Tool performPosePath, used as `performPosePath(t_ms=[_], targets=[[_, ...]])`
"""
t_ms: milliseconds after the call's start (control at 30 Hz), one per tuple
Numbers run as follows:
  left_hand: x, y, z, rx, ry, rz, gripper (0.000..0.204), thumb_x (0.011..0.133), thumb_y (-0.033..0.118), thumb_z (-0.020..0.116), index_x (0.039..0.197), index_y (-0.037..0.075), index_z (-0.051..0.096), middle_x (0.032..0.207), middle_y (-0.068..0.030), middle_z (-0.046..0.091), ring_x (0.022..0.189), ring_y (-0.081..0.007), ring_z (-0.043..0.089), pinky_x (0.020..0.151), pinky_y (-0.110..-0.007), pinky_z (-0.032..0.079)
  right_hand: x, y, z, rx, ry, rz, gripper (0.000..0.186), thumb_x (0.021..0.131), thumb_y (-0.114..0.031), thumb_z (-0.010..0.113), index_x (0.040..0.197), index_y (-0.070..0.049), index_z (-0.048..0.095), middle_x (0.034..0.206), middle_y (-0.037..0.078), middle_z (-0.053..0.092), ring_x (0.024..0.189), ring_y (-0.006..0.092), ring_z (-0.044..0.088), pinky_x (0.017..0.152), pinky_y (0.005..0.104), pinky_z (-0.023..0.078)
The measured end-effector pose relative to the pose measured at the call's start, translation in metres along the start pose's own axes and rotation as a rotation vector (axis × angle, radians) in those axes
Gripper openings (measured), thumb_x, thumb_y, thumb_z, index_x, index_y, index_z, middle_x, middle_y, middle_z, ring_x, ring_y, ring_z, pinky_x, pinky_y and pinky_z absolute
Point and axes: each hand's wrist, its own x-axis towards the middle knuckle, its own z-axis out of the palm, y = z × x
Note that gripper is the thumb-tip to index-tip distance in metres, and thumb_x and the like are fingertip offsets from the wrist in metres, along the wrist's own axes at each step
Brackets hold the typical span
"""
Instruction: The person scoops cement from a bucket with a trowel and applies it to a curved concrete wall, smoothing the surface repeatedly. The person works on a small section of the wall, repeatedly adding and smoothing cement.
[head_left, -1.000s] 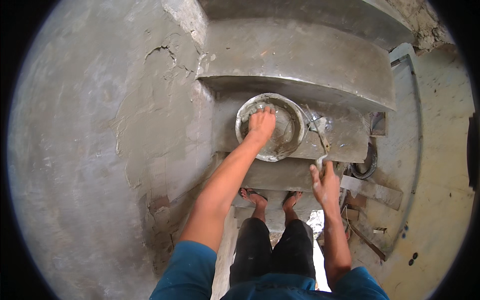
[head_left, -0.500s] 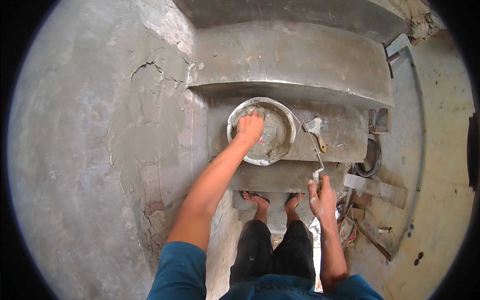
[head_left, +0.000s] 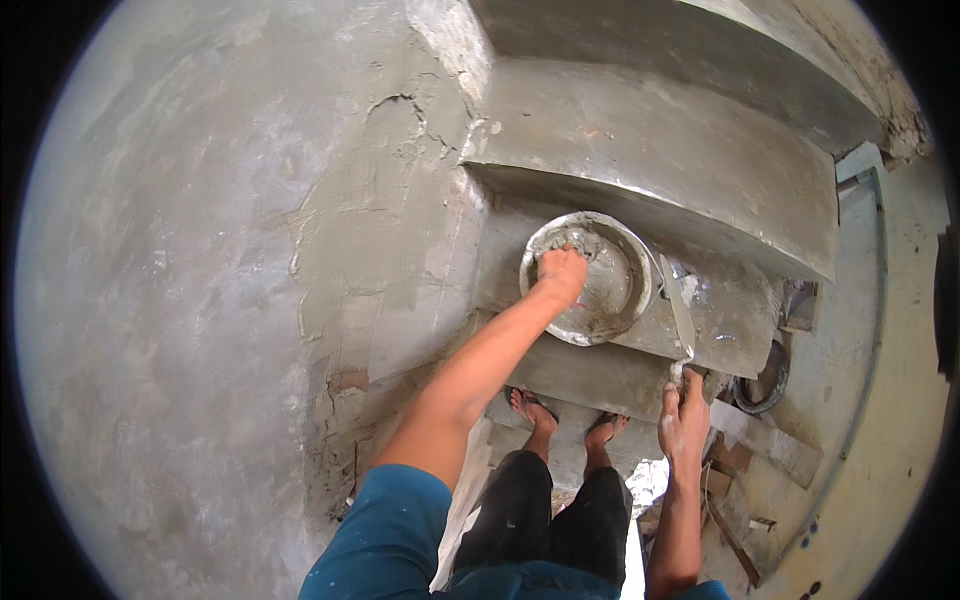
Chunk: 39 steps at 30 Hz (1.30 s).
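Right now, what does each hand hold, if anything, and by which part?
The right hand holds a trowel by its handle end. The left hand is inside the bucket; whether it grips any grey mix cannot be told.

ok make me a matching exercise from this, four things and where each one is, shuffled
1. left hand
2. right hand
3. bucket
4. rough mortar patch

a. standing on a stair step
b. spread over part of the wall at the left
c. at the handle of the trowel
d. reaching inside a round rim, at the grey mortar

Pairs: 1-d, 2-c, 3-a, 4-b
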Motion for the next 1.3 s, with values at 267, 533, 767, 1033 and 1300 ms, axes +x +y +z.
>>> performPosePath(t_ms=[267, 533, 767, 1033, 1300], targets=[[-0.005, 0.007, 0.000, -0.007, 0.047, 0.025, 0.022, 0.094, 0.017, 0.071, 0.112, 0.013, 0.083, 0.126, -0.0135, 0.075, 0.106, -0.0245, 0.078, 0.080, -0.036, 0.064, -0.004, -0.002, 0.009, 0.054, -0.005, 0.012, 0.042, 0.104, -0.028, 0.056, 0.136, -0.002, 0.057, 0.108, 0.032, 0.073, 0.105, 0.0533, 0.070, 0.091, 0.0552, 0.053], [0.001, 0.007, 0.000, -0.073, 0.027, -0.028, 0.021, 0.094, 0.016, 0.070, 0.110, 0.014, 0.084, 0.119, -0.0111, 0.079, 0.108, -0.0239, 0.078, 0.082, -0.037, 0.063, -0.010, 0.000, 0.015, 0.046, -0.025, 0.040, 0.042, 0.103, -0.028, 0.056, 0.136, -0.001, 0.057, 0.108, 0.033, 0.073, 0.105, 0.0534, 0.069, 0.091, 0.0547, 0.053], [-0.018, 0.005, -0.021, -0.177, -0.044, 0.010, 0.021, 0.090, 0.011, 0.070, 0.105, 0.011, 0.084, 0.111, -0.0153, 0.080, 0.109, -0.0302, 0.077, 0.088, -0.040, 0.062, -0.010, 0.005, 0.015, 0.113, -0.002, 0.004, 0.042, 0.103, -0.026, 0.056, 0.137, -0.001, 0.057, 0.112, 0.034, 0.072, 0.107, 0.0534, 0.069, 0.092, 0.0548, 0.052], [-0.061, -0.003, -0.028, -0.416, -0.025, -0.144, 0.026, 0.081, 0.012, 0.075, 0.107, 0.009, 0.081, 0.106, -0.0200, 0.079, 0.106, -0.0391, 0.076, 0.093, -0.048, 0.060, -0.005, 0.001, -0.002, 0.125, 0.008, -0.105, 0.040, 0.100, -0.018, 0.067, 0.137, -0.006, 0.056, 0.103, 0.030, 0.073, 0.095, 0.0468, 0.072, 0.083, 0.0486, 0.054], [-0.100, -0.065, -0.033, -0.807, 0.245, -0.426, 0.023, 0.077, 0.018, 0.083, 0.097, 0.007, 0.082, 0.095, -0.0191, 0.080, 0.094, -0.0364, 0.078, 0.090, -0.044, 0.060, 0.036, -0.029, -0.013, -0.293, -0.034, -0.223, 0.033, 0.101, -0.028, 0.066, 0.127, -0.009, 0.061, 0.102, 0.024, 0.074, 0.090, 0.0499, 0.072, 0.077, 0.0579, 0.055]])
